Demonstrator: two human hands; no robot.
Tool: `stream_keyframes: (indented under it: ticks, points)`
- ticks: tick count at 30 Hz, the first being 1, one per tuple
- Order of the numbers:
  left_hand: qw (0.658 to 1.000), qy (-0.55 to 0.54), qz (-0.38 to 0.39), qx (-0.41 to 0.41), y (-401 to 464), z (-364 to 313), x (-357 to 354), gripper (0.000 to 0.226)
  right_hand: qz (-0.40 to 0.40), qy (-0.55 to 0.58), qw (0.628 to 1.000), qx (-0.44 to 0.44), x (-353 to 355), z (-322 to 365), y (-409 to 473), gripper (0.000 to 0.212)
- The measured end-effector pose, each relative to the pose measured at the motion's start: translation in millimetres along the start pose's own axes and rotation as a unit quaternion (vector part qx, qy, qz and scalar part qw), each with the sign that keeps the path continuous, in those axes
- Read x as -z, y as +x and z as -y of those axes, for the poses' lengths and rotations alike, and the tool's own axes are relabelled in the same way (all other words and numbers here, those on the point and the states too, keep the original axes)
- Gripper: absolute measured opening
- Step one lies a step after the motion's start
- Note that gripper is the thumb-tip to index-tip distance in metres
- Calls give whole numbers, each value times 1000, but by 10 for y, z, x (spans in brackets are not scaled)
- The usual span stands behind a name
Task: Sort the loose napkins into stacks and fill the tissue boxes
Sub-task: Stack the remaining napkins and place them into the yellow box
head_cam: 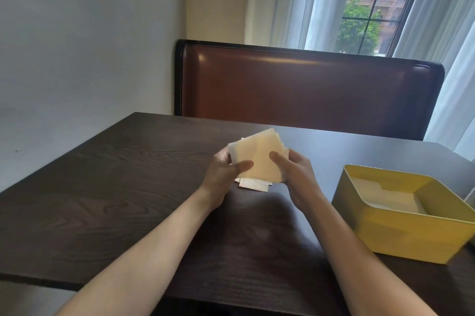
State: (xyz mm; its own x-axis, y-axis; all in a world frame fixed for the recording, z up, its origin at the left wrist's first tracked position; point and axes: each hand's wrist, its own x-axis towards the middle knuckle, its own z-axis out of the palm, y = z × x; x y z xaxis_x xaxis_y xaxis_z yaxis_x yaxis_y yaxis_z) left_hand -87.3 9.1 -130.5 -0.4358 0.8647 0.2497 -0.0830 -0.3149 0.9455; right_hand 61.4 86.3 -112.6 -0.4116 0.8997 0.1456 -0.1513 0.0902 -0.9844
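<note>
We hold a stack of pale napkins [259, 158] above the middle of the dark wooden table [123, 187], both hands grasping it: our left hand [226, 174] grips its left edge with the thumb laid across the front, and our right hand [295, 174] grips its right edge the same way. The sheets are fanned a little at the top right corner, so their edges do not line up. A few more white napkins [254, 184] lie flat on the table just under the stack, their near edge showing below our hands.

To the right, near the table's right edge, sits the yellow tissue box [401, 233], open at the top, with white napkins lying flat in its bottom. It stands well apart from our hands.

The table's left half is bare wood out to its left edge, and the near edge runs beneath our forearms. Beyond the far edge stands a brown leather bench back [308, 84], with a curtained window [370, 4] behind it.

We can read no writing or labels on anything.
</note>
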Motion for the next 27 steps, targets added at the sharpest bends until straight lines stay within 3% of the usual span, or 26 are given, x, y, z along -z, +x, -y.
stream_keyframes:
  ticks: [3,6,10,14,20,24,27]
  points:
    - [986,156,-7,-59,-39,48,-91,41,9,-19,1000,6,96,-17,-104,30]
    - [974,208,10,-93,-121,81,-183,51,13,-48,999,19,176,-31,-194,35]
    - [980,183,18,-77,-257,55,-288,50,-19,-57,997,50,273,-21,-276,32]
    - [987,157,-13,-37,-313,88,-335,42,-39,-43,998,18,333,-46,-336,35]
    - [958,266,-66,-78,-387,86,-534,32,-79,-14,997,-5,238,-20,-388,28]
    - [961,244,-105,-74,-418,87,-726,36,-135,11,991,-5,160,-49,-371,45]
    - [968,197,-141,-62,-414,79,-849,25,-157,12,988,-3,125,-70,-358,56]
